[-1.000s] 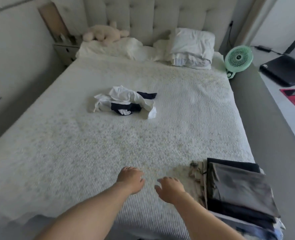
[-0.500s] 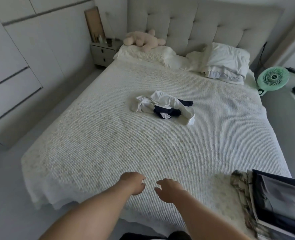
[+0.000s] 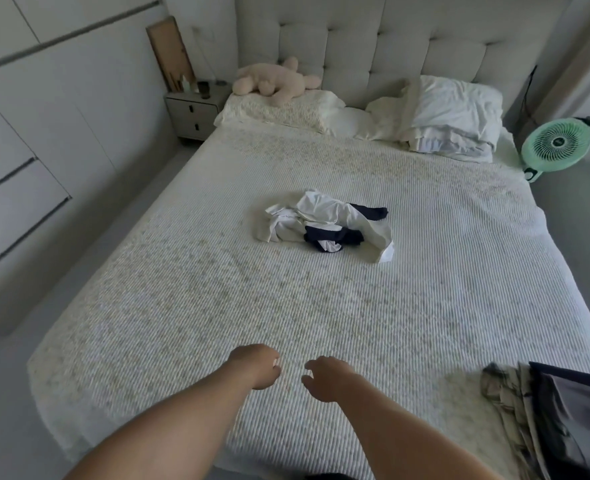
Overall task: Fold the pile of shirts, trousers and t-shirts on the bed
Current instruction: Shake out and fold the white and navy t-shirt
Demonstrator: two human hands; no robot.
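While both bare forearms reach forward from the near edge over the white textured bed cover (image 3: 189,306), the left hand (image 3: 254,365) and right hand (image 3: 324,378) hang side by side, close but apart, with fingers loosely curled downward and holding nothing. Whether the fingertips touch the cover cannot be told.

Item: small crumpled pile of white and navy garments (image 3: 328,225), unfolded, lying mid-bed, well beyond both hands. Individual pieces in it cannot be separated by type.

Item: stack of folded dark grey and navy clothes (image 3: 577,424), near right corner of the bed, cut off by the right and bottom frame edges; a folded patterned beige-grey piece (image 3: 501,393) shows along its left side.

Item: beige plush toy (image 3: 279,81), lying on the far left pillow against the cream tufted fabric headboard (image 3: 390,39).

Item: white crumpled pillow (image 3: 456,112), far right.

Item: mint-green round fan (image 3: 556,143), right of the bed, far end.

Item: pale two-drawer bedside cabinet (image 3: 191,114), far left; small objects on top too small to identify.
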